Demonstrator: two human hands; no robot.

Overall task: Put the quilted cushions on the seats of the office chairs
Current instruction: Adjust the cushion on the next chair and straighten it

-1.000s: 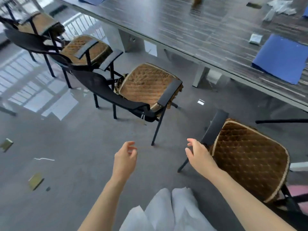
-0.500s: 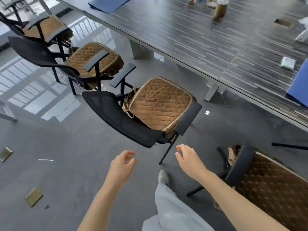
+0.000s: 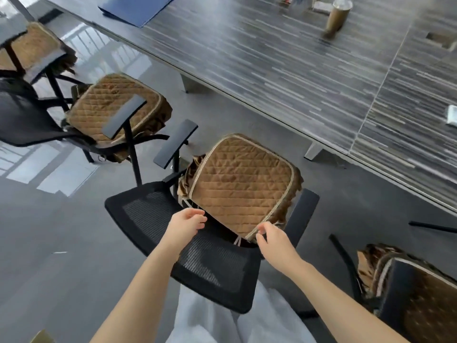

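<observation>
A brown quilted cushion (image 3: 242,184) lies on the seat of the black mesh office chair (image 3: 197,256) right in front of me. My right hand (image 3: 272,240) pinches the cushion's near right corner at the pale trim. Just beside the near left edge, above the backrest, my left hand (image 3: 186,225) hovers with loosely curled fingers and holds nothing. Thin white ties hang from the cushion's near edge. Three more chairs carry the same kind of cushion: one to the left (image 3: 108,105), one at the far left (image 3: 32,45) and one at the right (image 3: 425,300).
A long dark striped table (image 3: 296,70) runs along the far side of the chairs, with a blue folder (image 3: 138,8) and a brown bottle (image 3: 338,16) on it. Black armrests (image 3: 175,142) stick out between the chairs. Grey glossy floor lies to my left.
I have moved closer to the middle chair. Both hands reached forward over its backrest to the cushion's near edge, and my right hand took hold of the corner.
</observation>
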